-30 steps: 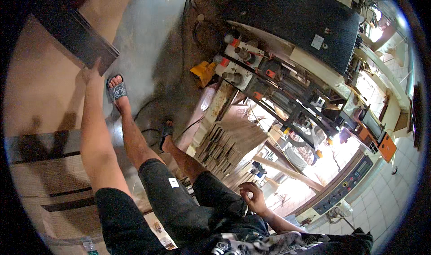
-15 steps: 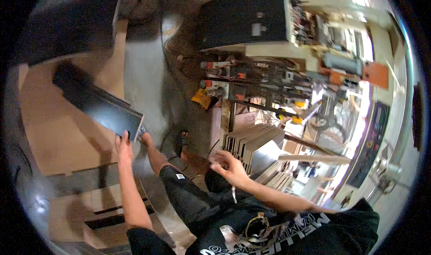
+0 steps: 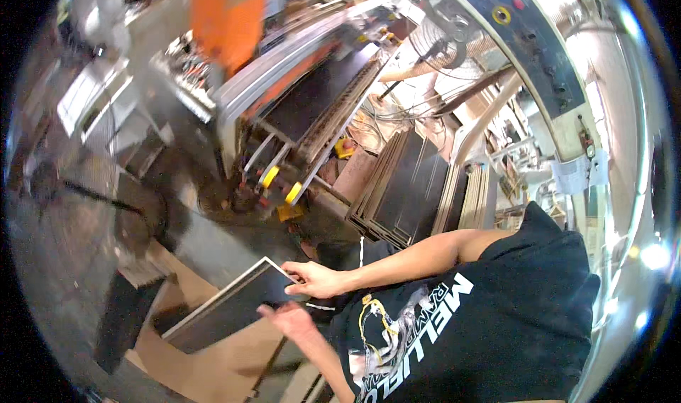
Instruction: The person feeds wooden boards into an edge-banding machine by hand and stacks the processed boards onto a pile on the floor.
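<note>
A dark rectangular panel [image 3: 234,305] with a pale edge slants in front of me, low and left of centre. At its upper right corner my right hand [image 3: 317,279] is closed on the edge, thumb on the dark face. My left hand [image 3: 292,323], slightly blurred, is at the panel's near edge, with a digit over the dark face and the other fingers partly hidden. Beneath the panel lies a brown board surface [image 3: 177,371]. Another dark block-like piece [image 3: 126,318] stands at the left on that side.
Ahead is a long machine with a dark belt [image 3: 319,98] and yellow-tipped rails [image 3: 294,192]. Stacked dark panels [image 3: 408,190] lean to the right of it. A control panel [image 3: 521,41] hangs upper right. An orange box-shaped part [image 3: 228,23] is at the top.
My view has swung right toward the machine and stacked panels. The dark panel has come closer to my body, and my right hand, empty before, now grips its corner.
</note>
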`<state>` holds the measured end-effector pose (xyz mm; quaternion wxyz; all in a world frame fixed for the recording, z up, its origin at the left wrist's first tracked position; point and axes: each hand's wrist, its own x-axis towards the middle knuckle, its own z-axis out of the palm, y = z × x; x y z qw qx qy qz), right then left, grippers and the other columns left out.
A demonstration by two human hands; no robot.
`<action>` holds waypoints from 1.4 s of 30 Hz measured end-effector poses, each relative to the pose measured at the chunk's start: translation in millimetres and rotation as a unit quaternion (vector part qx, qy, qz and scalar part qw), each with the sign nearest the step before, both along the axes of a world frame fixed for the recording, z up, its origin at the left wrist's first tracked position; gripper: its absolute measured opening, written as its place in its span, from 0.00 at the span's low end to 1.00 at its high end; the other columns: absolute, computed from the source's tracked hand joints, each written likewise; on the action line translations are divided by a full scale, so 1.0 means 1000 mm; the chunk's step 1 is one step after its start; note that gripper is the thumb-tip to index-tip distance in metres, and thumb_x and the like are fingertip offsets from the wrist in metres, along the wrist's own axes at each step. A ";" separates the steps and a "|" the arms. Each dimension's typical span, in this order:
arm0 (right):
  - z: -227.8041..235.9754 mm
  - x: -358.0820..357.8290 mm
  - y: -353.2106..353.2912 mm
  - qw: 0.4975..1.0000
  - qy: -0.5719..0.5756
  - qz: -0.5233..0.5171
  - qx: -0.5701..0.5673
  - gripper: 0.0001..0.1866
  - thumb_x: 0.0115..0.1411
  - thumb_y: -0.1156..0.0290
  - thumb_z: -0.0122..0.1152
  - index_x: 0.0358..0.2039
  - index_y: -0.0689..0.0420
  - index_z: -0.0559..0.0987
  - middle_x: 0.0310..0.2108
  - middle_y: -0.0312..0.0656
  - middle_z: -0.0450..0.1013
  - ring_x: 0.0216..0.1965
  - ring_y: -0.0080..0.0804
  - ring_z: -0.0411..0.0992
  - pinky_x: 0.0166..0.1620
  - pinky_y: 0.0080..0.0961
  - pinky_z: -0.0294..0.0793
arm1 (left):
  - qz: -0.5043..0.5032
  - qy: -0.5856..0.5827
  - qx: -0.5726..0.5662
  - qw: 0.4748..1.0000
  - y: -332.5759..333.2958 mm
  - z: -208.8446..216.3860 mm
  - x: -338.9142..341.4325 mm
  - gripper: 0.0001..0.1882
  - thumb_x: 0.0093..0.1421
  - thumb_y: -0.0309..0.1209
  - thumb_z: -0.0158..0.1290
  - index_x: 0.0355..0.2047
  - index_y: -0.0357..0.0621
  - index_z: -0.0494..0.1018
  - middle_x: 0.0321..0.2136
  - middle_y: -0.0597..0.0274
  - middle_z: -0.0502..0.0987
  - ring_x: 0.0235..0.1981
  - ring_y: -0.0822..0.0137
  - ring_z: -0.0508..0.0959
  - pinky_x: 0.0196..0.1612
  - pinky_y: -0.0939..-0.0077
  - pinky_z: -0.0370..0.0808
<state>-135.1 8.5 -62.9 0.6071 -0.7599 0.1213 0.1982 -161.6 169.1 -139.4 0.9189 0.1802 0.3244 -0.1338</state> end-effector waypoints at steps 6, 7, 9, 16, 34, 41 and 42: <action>0.072 0.012 -0.139 0.976 0.025 -0.140 0.167 0.23 0.63 0.63 0.65 0.55 0.61 0.72 0.44 0.41 0.76 0.45 0.29 0.73 0.48 0.28 0.74 | 0.223 0.077 0.282 0.930 0.125 -0.003 0.057 0.36 0.67 0.49 0.51 0.63 0.31 0.60 0.62 0.47 0.67 0.60 0.52 0.70 0.66 0.56 0.63; 0.090 0.011 -0.169 0.965 -0.004 -0.202 0.166 0.21 0.64 0.63 0.64 0.53 0.60 0.74 0.44 0.43 0.76 0.45 0.28 0.73 0.49 0.27 0.73 | 0.251 0.094 0.309 0.913 0.123 0.015 0.069 0.35 0.67 0.48 0.51 0.63 0.31 0.60 0.62 0.48 0.67 0.59 0.52 0.70 0.66 0.56 0.63; 0.075 0.026 -0.217 0.959 -0.081 -0.271 0.011 0.19 0.64 0.64 0.63 0.51 0.61 0.75 0.45 0.42 0.76 0.46 0.28 0.72 0.49 0.28 0.72 | 0.220 0.008 0.298 0.929 0.130 0.023 0.066 0.32 0.65 0.44 0.56 0.58 0.27 0.66 0.58 0.46 0.71 0.56 0.51 0.73 0.63 0.58 0.68; 0.093 0.099 -0.324 0.784 -0.034 -0.562 0.262 0.14 0.66 0.63 0.60 0.46 0.59 0.75 0.47 0.37 0.75 0.50 0.29 0.72 0.55 0.40 0.70 | 0.144 -0.047 0.445 0.883 0.022 0.078 0.116 0.27 0.60 0.36 0.64 0.51 0.26 0.71 0.53 0.43 0.73 0.52 0.52 0.75 0.58 0.59 0.73; 0.095 0.179 -0.335 0.891 -0.036 -0.444 0.082 0.41 0.66 0.59 0.54 0.71 0.62 0.49 0.73 0.56 0.42 0.73 0.53 0.42 0.71 0.37 0.50 | -0.358 -0.173 0.819 0.413 -0.127 0.152 0.139 0.51 0.64 0.64 0.45 0.69 0.30 0.52 0.61 0.33 0.64 0.59 0.41 0.69 0.56 0.48 0.68; 0.071 0.183 -0.359 0.815 0.009 -0.419 -0.400 0.35 0.66 0.55 0.52 0.67 0.65 0.60 0.71 0.58 0.47 0.74 0.54 0.40 0.73 0.41 0.43 | -0.317 -0.308 0.801 0.403 -0.165 0.140 0.149 0.58 0.62 0.64 0.48 0.70 0.27 0.38 0.70 0.35 0.45 0.71 0.43 0.49 0.72 0.53 0.50; 0.064 0.184 -0.362 0.807 -0.017 -0.416 -0.420 0.35 0.67 0.55 0.50 0.66 0.67 0.60 0.71 0.58 0.48 0.73 0.54 0.40 0.73 0.41 0.43 | -0.328 -0.306 0.796 0.407 -0.172 0.144 0.149 0.57 0.62 0.64 0.48 0.70 0.27 0.37 0.71 0.35 0.44 0.72 0.43 0.49 0.72 0.54 0.49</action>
